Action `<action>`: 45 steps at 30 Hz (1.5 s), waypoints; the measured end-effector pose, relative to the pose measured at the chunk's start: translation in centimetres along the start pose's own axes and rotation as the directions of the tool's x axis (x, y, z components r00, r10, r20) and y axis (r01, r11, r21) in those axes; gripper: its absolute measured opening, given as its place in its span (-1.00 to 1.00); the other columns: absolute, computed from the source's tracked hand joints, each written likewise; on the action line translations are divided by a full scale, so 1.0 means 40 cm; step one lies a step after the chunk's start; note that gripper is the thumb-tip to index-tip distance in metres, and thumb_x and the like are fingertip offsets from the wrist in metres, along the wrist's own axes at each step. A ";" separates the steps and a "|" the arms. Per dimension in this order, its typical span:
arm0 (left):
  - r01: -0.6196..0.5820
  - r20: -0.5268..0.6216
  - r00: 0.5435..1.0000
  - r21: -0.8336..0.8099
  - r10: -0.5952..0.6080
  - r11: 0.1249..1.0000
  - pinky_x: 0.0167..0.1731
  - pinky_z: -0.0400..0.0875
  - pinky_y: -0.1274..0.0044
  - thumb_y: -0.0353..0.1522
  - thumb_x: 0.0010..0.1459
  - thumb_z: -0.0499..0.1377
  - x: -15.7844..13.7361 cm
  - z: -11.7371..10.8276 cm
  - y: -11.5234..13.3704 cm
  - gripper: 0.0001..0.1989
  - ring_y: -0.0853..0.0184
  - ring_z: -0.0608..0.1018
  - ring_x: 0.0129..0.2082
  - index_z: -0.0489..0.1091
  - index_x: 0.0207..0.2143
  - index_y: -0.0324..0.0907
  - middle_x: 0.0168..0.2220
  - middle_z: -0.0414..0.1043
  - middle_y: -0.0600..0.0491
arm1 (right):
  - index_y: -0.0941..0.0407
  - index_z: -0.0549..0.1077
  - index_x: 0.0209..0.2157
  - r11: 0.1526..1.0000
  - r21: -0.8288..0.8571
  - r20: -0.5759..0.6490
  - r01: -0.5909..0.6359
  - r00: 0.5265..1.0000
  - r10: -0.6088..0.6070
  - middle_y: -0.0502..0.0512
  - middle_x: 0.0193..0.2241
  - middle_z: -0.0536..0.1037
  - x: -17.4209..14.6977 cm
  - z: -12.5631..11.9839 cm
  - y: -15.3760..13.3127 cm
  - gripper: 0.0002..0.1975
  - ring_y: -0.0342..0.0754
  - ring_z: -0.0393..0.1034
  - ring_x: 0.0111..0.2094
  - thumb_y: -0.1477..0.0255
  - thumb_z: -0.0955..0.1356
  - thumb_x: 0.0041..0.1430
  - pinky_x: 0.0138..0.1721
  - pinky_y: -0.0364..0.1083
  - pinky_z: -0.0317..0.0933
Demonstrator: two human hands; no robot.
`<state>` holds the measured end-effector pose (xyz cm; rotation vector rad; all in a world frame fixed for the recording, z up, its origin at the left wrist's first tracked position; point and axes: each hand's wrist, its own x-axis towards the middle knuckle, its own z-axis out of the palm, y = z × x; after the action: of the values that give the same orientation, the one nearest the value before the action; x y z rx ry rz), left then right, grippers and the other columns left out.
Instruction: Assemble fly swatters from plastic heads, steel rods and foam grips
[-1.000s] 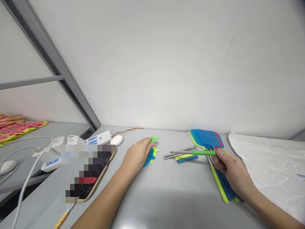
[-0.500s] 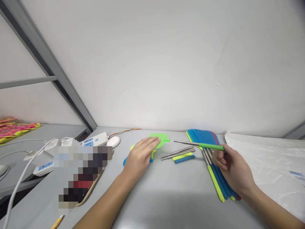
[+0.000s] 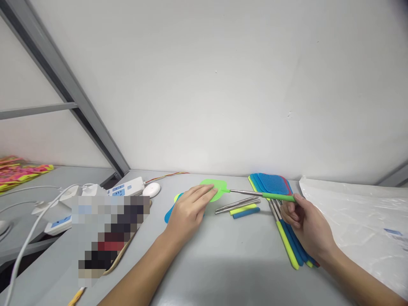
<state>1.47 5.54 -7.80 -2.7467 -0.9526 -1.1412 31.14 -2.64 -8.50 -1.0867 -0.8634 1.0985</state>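
My left hand (image 3: 189,206) grips a green fly swatter head (image 3: 223,185), its fingers laid over the mesh. Between thumb and fingers of my right hand (image 3: 307,225) is the green-sleeved end of a telescopic handle (image 3: 278,196). The handle's steel tip meets the stem of the green head; how deep it sits I cannot tell. Partly hidden beneath my left hand lies a blue swatter head (image 3: 169,214). Just below the handle are loose steel rods (image 3: 228,208), a yellow sleeve (image 3: 242,209) and a blue sleeve (image 3: 247,213).
Several whole fly swatters (image 3: 274,183) are piled near my right hand. A clear plastic bag (image 3: 357,212) spreads over the right side. On the left are a white power strip (image 3: 135,185), a white round-edged object (image 3: 151,190), cables and a blurred-out phone-like item (image 3: 119,259).
My right hand has moved slightly left with the handle, closing the gap between its steel tip and the green head's stem. The green head has shifted slightly and shows more fully.
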 end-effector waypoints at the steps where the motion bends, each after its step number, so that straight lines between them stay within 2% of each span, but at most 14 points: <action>1: 0.002 0.000 1.000 0.006 -0.002 1.000 0.09 0.31 0.35 -0.53 0.24 -0.05 0.000 0.000 0.000 -0.55 0.28 0.40 0.09 0.30 0.11 -0.02 0.08 0.40 0.07 | 0.10 0.23 -0.57 1.000 -0.006 -0.002 -0.002 1.000 0.002 -0.09 -0.63 0.06 0.000 0.000 0.000 -0.61 -0.20 -0.08 -0.61 0.18 0.20 0.27 -0.53 -0.11 -0.01; 12: 0.012 -0.022 1.000 0.095 -0.010 0.995 0.00 0.35 0.30 -0.48 0.22 -0.02 0.000 0.001 0.001 -0.58 0.21 0.40 0.06 0.36 0.07 0.03 0.06 0.41 0.06 | 0.09 0.22 -0.56 0.998 -0.069 -0.014 -0.001 1.000 0.000 -0.09 -0.62 0.06 0.001 0.001 0.001 -0.60 -0.18 -0.09 -0.60 0.14 0.20 0.26 -0.54 -0.11 -0.04; 17: 0.037 -0.077 0.997 0.128 -0.027 0.991 -0.04 0.36 0.27 -0.49 0.20 0.01 0.000 0.001 0.004 -0.60 0.18 0.39 0.04 0.41 0.00 0.03 0.11 0.34 0.01 | 0.10 0.24 -0.56 0.989 -0.150 -0.024 -0.001 1.000 -0.003 -0.09 -0.62 0.07 0.001 -0.001 0.001 -0.58 -0.18 -0.07 -0.59 0.11 0.19 0.25 -0.55 -0.12 -0.06; 23: 0.075 -0.093 0.994 0.139 -0.062 0.987 0.03 0.30 0.18 -0.47 0.17 0.06 -0.001 -0.001 0.012 -0.59 0.12 0.30 0.13 0.37 0.03 0.04 0.20 0.21 -0.02 | 0.09 0.24 -0.55 0.997 -0.077 0.019 -0.021 1.000 0.023 -0.09 -0.63 0.06 0.001 -0.003 0.004 -0.60 -0.18 -0.10 -0.60 0.13 0.19 0.26 -0.56 -0.12 -0.06; 28: 0.095 -0.131 0.987 0.032 -0.090 0.995 0.14 0.13 0.08 -0.31 0.15 0.13 0.001 -0.015 0.039 -0.60 0.00 0.13 0.24 0.32 0.06 -0.04 0.29 0.02 -0.05 | 0.08 0.23 -0.55 0.998 -0.062 0.029 -0.005 1.000 0.007 -0.10 -0.64 0.06 0.001 -0.003 0.001 -0.60 -0.18 -0.10 -0.62 0.14 0.18 0.27 -0.57 -0.12 -0.07; 31: 0.213 -0.185 0.953 -0.154 -0.240 0.965 0.20 0.04 0.12 -0.30 0.23 0.03 0.006 -0.014 0.057 -0.64 0.06 0.06 0.29 0.28 0.07 -0.06 0.32 -0.05 -0.02 | 0.09 0.23 -0.55 0.997 -0.081 0.035 0.011 0.999 -0.008 -0.10 -0.63 0.07 0.000 0.002 -0.001 -0.60 -0.18 -0.10 -0.61 0.14 0.18 0.27 -0.56 -0.12 -0.06; 33: 0.368 -0.217 0.858 -0.373 -0.466 0.852 0.22 0.06 0.20 -0.29 0.27 -0.02 0.013 -0.007 0.059 -0.64 0.14 0.07 0.30 0.20 0.11 -0.05 0.31 -0.03 -0.01 | 0.09 0.23 -0.55 0.995 -0.094 0.048 0.012 0.999 -0.007 -0.10 -0.63 0.07 -0.001 0.005 -0.001 -0.60 -0.19 -0.09 -0.61 0.14 0.18 0.27 -0.56 -0.12 -0.07; 34: 0.432 -0.197 0.785 -0.506 -0.588 0.746 0.21 0.11 0.24 -0.28 0.28 -0.01 0.017 -0.003 0.055 -0.63 0.18 0.12 0.28 0.16 0.13 -0.04 0.31 0.00 -0.02 | 0.09 0.24 -0.55 0.995 -0.100 0.054 0.011 0.999 -0.006 -0.10 -0.63 0.07 -0.002 0.006 -0.001 -0.60 -0.19 -0.09 -0.61 0.14 0.18 0.27 -0.56 -0.13 -0.08; 36: 0.489 -0.058 0.635 -0.742 -0.771 0.459 0.15 0.25 0.32 -0.27 0.27 0.03 0.025 0.003 0.038 -0.59 0.22 0.26 0.22 0.10 0.15 -0.04 0.26 0.10 -0.07 | 0.10 0.24 -0.54 0.994 -0.107 0.057 0.012 0.998 -0.006 -0.10 -0.63 0.07 -0.002 0.006 -0.001 -0.61 -0.20 -0.09 -0.61 0.16 0.19 0.28 -0.56 -0.13 -0.10; 39: 0.463 0.174 0.450 -0.884 -0.876 0.062 0.00 0.42 0.41 -0.35 0.20 0.15 0.033 0.002 0.003 -0.52 0.27 0.47 0.04 0.08 0.13 -0.09 0.12 0.33 -0.12 | 0.10 0.21 -0.55 0.993 -0.119 0.049 0.017 0.999 -0.011 -0.10 -0.63 0.07 -0.001 0.001 0.000 -0.60 -0.20 -0.09 -0.60 0.16 0.18 0.28 -0.56 -0.13 -0.11; 41: 0.448 0.267 0.349 -0.889 -0.898 -0.090 -0.13 0.49 0.44 -0.41 0.13 0.20 0.037 -0.005 -0.012 -0.49 0.29 0.56 -0.10 0.13 0.11 -0.11 0.02 0.43 -0.11 | 0.10 0.22 -0.55 0.989 -0.145 0.048 0.018 0.999 -0.011 -0.09 -0.63 0.07 -0.001 -0.004 0.002 -0.60 -0.20 -0.09 -0.60 0.16 0.18 0.29 -0.56 -0.13 -0.11; 42: 0.456 0.321 0.326 -0.877 -0.890 -0.149 -0.20 0.52 0.44 -0.42 0.11 0.22 0.038 -0.008 -0.014 -0.51 0.29 0.58 -0.17 0.17 0.08 -0.13 -0.03 0.46 -0.10 | 0.10 0.22 -0.55 0.987 -0.162 0.051 0.018 0.999 -0.010 -0.09 -0.62 0.07 -0.001 -0.006 0.005 -0.60 -0.20 -0.08 -0.59 0.16 0.18 0.29 -0.56 -0.13 -0.11; 43: 0.476 0.386 0.327 -0.856 -0.863 -0.203 -0.26 0.54 0.44 -0.40 0.11 0.23 0.039 -0.011 -0.013 -0.56 0.27 0.60 -0.24 0.23 0.04 -0.15 -0.07 0.48 -0.11 | 0.11 0.23 -0.54 0.984 -0.177 0.055 0.017 0.998 -0.007 -0.09 -0.62 0.08 -0.002 -0.007 0.008 -0.60 -0.20 -0.08 -0.58 0.15 0.18 0.28 -0.56 -0.13 -0.11; 45: 0.524 0.508 0.362 -0.804 -0.782 -0.280 -0.34 0.55 0.41 -0.35 0.12 0.21 0.040 -0.012 -0.001 -0.67 0.24 0.61 -0.32 0.33 -0.05 -0.20 -0.15 0.51 -0.12 | 0.11 0.24 -0.54 0.982 -0.189 0.062 0.009 0.998 0.002 -0.08 -0.62 0.09 -0.004 -0.010 0.013 -0.59 -0.19 -0.07 -0.58 0.14 0.19 0.28 -0.56 -0.13 -0.11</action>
<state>2.00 6.30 -6.42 -1.9538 -2.8281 -3.0747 31.34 -2.85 -9.09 -1.2121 -1.0352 1.0679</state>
